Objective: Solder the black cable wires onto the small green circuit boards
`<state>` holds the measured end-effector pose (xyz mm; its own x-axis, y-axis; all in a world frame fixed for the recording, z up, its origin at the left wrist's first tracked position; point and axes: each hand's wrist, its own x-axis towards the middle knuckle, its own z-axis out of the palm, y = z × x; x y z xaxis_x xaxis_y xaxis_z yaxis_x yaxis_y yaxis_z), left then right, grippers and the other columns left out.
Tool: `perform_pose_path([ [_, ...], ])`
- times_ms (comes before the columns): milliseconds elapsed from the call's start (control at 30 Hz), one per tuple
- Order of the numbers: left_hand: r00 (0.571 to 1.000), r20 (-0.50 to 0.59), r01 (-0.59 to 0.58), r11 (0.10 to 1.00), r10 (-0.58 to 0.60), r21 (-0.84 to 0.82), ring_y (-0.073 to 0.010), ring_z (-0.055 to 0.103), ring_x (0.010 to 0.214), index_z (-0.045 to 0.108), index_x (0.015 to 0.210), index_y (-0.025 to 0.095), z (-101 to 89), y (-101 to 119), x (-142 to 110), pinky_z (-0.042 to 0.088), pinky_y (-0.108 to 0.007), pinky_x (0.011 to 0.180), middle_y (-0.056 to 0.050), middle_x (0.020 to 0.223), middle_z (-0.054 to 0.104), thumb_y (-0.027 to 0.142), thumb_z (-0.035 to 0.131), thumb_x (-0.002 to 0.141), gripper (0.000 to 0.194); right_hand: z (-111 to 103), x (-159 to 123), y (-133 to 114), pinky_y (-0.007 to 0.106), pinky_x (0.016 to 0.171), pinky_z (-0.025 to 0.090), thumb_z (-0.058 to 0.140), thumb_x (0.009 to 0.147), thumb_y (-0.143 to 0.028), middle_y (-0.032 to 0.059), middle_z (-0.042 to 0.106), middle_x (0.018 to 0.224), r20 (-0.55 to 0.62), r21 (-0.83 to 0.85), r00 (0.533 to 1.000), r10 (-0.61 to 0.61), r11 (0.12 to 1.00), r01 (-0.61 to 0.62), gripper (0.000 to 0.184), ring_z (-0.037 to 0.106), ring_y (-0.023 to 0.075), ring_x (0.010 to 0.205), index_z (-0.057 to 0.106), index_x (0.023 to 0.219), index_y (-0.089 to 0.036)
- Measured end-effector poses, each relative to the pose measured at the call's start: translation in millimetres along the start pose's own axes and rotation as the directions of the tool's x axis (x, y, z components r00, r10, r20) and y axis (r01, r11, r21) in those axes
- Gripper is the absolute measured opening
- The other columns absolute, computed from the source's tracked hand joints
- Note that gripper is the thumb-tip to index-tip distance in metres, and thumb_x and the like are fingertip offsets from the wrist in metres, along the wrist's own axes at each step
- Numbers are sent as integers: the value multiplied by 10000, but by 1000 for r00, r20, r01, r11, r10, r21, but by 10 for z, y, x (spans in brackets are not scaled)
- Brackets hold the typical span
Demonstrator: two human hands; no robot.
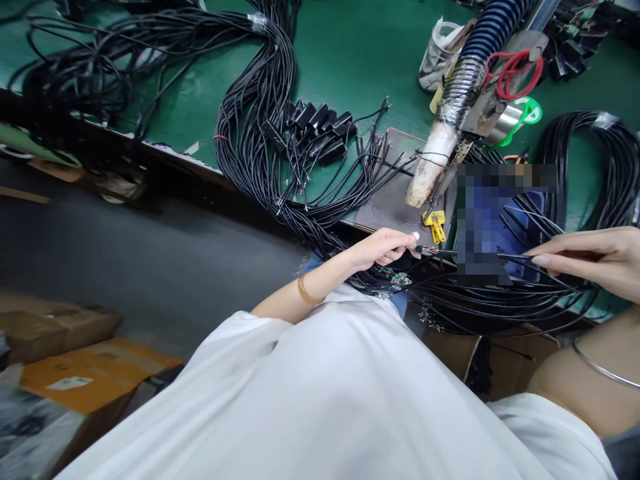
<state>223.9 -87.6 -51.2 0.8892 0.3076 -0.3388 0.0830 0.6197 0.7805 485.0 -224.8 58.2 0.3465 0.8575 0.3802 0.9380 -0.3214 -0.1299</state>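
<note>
1 black cable runs along the near side of a green table. Our left hand pinches it beside its coloured wires; our right hand pinches it farther along, between thumb and fingers. Near our left hand, a yellow clip lies on a flat board. More cables hang just below.

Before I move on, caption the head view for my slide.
Left hand and right hand hold a thin black cable near a yellow clip, at a green bench with cable bundles.
</note>
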Motion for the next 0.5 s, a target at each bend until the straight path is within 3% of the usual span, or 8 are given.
perform_pose_path([
  [100, 1000, 27, -10, 1000, 10, -3, -6, 144, 426, 655, 811, 120, -27, -2, 16, 39, -218, 438, 111, 518, 249, 516, 743, 799, 406, -29, 39, -4, 289, 644, 379, 615, 930, -494, 77, 778, 881, 54, 21, 998, -33, 999, 31, 400, 616, 110, 679, 801, 797, -166],
  [167, 1000, 13, -24, 1000, 24, -1, -6, 165, 431, 618, 774, 133, -38, -16, 26, 47, -225, 444, 108, 522, 278, 465, 795, 754, 377, -60, 134, 112, 285, 639, 382, 645, 910, -501, 64, 779, 896, 121, 35, 990, -75, 997, 71, 360, 620, 119, 691, 801, 833, -185],
  [233, 998, -31, -46, 999, 46, 26, -10, 191, 436, 583, 733, 140, -25, -32, 32, 56, -235, 448, 99, 525, 321, 443, 815, 728, 382, -90, 235, 207, 274, 610, 379, 672, 892, -499, 34, 778, 866, 213, 64, 962, -173, 985, 163, 314, 614, 109, 658, 796, 853, -213],
  [300, 987, -119, -101, 992, 109, 69, -15, 208, 451, 554, 701, 143, 13, -44, 33, 76, -242, 462, 92, 532, 342, 435, 807, 730, 387, -118, 273, 170, 266, 574, 367, 701, 877, -483, 8, 775, 853, 229, 81, 931, -283, 959, 272, 261, 608, 96, 636, 787, 903, -239],
  [367, 954, -220, -181, 976, 205, 122, -21, 227, 479, 533, 685, 144, 64, -52, 35, 117, -242, 489, 87, 549, 350, 434, 788, 745, 391, -148, 195, -39, 275, 562, 352, 741, 853, -444, 19, 760, 856, 52, 34, 959, -279, 960, 278, 260, 601, 105, 656, 774, 1005, -236],
  [400, 933, -255, -219, 963, 253, 155, -25, 244, 500, 524, 678, 144, 88, -54, 37, 146, -241, 508, 83, 562, 355, 432, 779, 753, 392, -164, 109, -193, 277, 540, 334, 760, 839, -408, -1, 735, 778, -31, 89, 968, -251, 963, 253, 263, 559, 97, 594, 771, 1057, -260],
  [467, 895, -290, -280, 933, 338, 225, -38, 280, 552, 489, 652, 147, 128, -56, 45, 200, -239, 557, 71, 590, 363, 423, 765, 764, 406, -184, -128, -529, 269, 490, 326, 704, 873, -312, -38, 657, 645, -89, 297, 989, -119, 945, 140, 239, 465, 79, 471, 755, 1104, -278],
  [500, 880, -297, -301, 918, 371, 257, -45, 292, 575, 467, 637, 149, 142, -56, 51, 218, -240, 579, 66, 600, 361, 421, 757, 770, 419, -180, -259, -681, 266, 479, 338, 669, 896, -292, -41, 664, 649, -90, 360, 996, -29, 931, 60, 210, 506, 85, 474, 749, 1090, -288],
])
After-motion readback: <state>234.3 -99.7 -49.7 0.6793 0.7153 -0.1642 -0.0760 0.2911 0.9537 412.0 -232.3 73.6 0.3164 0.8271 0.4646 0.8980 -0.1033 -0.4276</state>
